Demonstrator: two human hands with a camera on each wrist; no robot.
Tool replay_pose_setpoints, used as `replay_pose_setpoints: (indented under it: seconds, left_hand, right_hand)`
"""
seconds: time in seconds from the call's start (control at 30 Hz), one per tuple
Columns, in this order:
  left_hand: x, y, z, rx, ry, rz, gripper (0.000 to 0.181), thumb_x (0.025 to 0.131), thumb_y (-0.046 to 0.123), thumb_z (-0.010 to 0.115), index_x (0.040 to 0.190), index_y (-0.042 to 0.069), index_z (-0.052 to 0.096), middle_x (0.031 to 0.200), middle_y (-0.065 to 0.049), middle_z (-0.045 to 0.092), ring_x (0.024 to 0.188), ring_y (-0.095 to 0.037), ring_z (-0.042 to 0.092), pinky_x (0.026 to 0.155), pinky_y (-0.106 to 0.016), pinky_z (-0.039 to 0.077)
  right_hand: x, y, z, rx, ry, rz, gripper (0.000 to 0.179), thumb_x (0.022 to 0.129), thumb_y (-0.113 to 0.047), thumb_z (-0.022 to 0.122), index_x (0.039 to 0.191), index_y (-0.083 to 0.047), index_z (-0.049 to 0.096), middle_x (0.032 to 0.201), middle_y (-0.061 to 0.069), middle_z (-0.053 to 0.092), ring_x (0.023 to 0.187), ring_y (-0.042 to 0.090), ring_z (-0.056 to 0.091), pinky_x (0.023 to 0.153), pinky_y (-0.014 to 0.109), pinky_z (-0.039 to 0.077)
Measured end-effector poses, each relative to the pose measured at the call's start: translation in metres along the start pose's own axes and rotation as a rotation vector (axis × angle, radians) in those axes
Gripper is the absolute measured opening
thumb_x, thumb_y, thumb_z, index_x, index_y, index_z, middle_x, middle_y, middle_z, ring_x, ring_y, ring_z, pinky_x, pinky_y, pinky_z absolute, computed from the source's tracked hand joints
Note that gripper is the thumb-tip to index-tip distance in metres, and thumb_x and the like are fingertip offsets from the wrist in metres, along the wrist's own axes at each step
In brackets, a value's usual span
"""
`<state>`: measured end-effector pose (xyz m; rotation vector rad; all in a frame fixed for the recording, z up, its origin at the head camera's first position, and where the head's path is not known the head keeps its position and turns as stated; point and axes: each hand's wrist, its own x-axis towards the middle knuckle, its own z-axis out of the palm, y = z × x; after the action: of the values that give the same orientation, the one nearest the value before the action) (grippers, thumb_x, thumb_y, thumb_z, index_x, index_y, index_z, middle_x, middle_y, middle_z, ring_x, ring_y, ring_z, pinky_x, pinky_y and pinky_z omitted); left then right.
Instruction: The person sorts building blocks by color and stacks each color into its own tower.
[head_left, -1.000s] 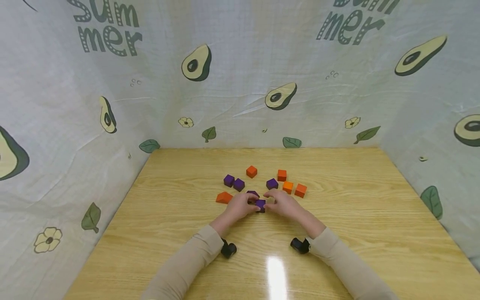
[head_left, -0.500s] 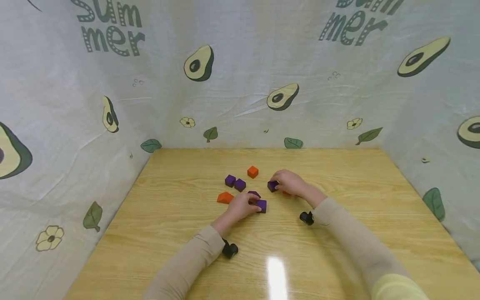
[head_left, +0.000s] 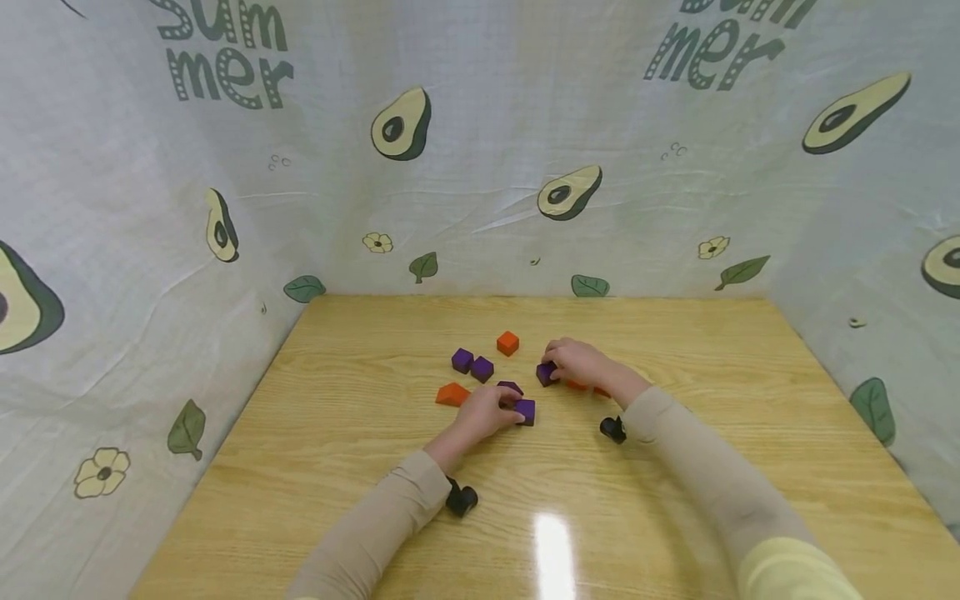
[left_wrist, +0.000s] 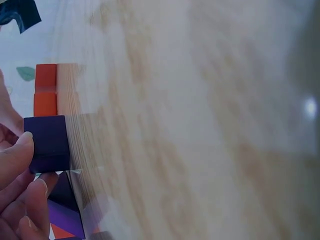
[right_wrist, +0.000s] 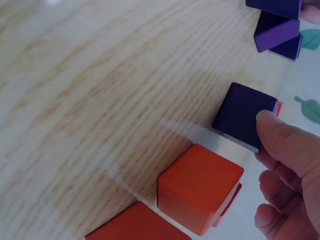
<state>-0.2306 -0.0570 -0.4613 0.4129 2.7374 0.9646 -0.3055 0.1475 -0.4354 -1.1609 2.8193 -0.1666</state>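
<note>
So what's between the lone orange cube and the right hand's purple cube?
Bare table; the head view shows nothing between the orange cube and the purple cube.

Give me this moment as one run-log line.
left hand: holds purple cube | right hand: pinches second purple cube | orange wedge: on table beside left hand

A pale cloth (head_left: 480, 100), lightly creased, rose behind the light wood-grain table (head_left: 360, 333) and ran along the table's left and right sides. The cloth's print showed halved avocados (head_left: 402, 123), green leaves (head_left: 187, 430), cream flowers (head_left: 102, 472) and, high above the table's far edge, grey-green "summer" lettering (head_left: 234, 77). White glare (head_left: 553, 558) shone on the table's near part.
</note>
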Motion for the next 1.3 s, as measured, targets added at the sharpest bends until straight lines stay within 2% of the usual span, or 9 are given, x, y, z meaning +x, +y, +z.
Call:
replay_pose_setpoints:
  seconds: [0.33, 0.47, 0.7, 0.9, 1.13, 1.3]
  left_hand:
    - [-0.001, 0.001, 0.0, -0.008, 0.001, -0.005, 0.033, 0.079, 0.025, 0.072, 0.108, 0.011, 0.067, 0.102, -0.001, 0.067, 0.095, -0.016, 0.06, 0.082, -0.03, 0.047]
    - [0.0, 0.0, 0.0, -0.005, 0.002, -0.006, 0.034, 0.079, 0.026, 0.072, 0.109, 0.011, 0.066, 0.103, -0.001, 0.067, 0.096, -0.016, 0.06, 0.082, -0.03, 0.047]
    - [-0.001, 0.0, 0.0, -0.003, 0.005, -0.005, 0.034, 0.079, 0.026, 0.072, 0.109, 0.011, 0.067, 0.103, -0.002, 0.067, 0.096, -0.016, 0.06, 0.083, -0.03, 0.046]
    - [0.0, 0.001, 0.001, -0.018, 0.008, -0.013, 0.032, 0.08, 0.025, 0.071, 0.109, 0.012, 0.067, 0.103, -0.002, 0.067, 0.096, -0.016, 0.06, 0.084, -0.031, 0.046]
    - [0.001, 0.0, 0.001, -0.016, 0.015, -0.009, 0.031, 0.079, 0.025, 0.072, 0.107, 0.012, 0.068, 0.101, -0.001, 0.068, 0.095, -0.015, 0.06, 0.083, -0.03, 0.046]
    - [0.001, 0.0, 0.001, 0.002, 0.012, -0.012, 0.032, 0.079, 0.026, 0.072, 0.107, 0.013, 0.068, 0.1, -0.001, 0.068, 0.095, -0.016, 0.06, 0.082, -0.03, 0.046]
  right_hand:
    - [-0.013, -0.02, -0.001, -0.072, -0.057, -0.047, 0.022, 0.082, -0.015, 0.068, 0.1, -0.002, 0.066, 0.096, 0.009, 0.061, 0.086, 0.021, 0.059, 0.075, 0.032, 0.049]
    - [-0.022, -0.029, 0.003, -0.055, -0.051, -0.025, 0.023, 0.083, -0.016, 0.067, 0.102, -0.002, 0.065, 0.096, 0.009, 0.059, 0.081, 0.018, 0.057, 0.071, 0.03, 0.049]
    - [-0.039, -0.043, 0.014, 0.116, 0.016, 0.048, 0.024, 0.084, -0.016, 0.067, 0.102, -0.001, 0.063, 0.095, 0.008, 0.056, 0.076, 0.014, 0.054, 0.067, 0.027, 0.048]
    - [-0.048, -0.05, 0.022, 0.312, 0.114, 0.148, 0.024, 0.083, -0.015, 0.067, 0.101, -0.001, 0.063, 0.095, 0.007, 0.058, 0.081, 0.016, 0.055, 0.073, 0.03, 0.048]
    - [-0.05, -0.05, 0.03, 0.403, 0.164, 0.183, 0.023, 0.081, -0.017, 0.069, 0.099, -0.003, 0.064, 0.09, 0.004, 0.058, 0.075, 0.013, 0.049, 0.069, 0.027, 0.044]
    - [-0.05, -0.051, 0.032, 0.437, 0.176, 0.16, 0.024, 0.081, -0.017, 0.069, 0.099, -0.002, 0.064, 0.089, 0.005, 0.058, 0.073, 0.014, 0.048, 0.066, 0.026, 0.041]
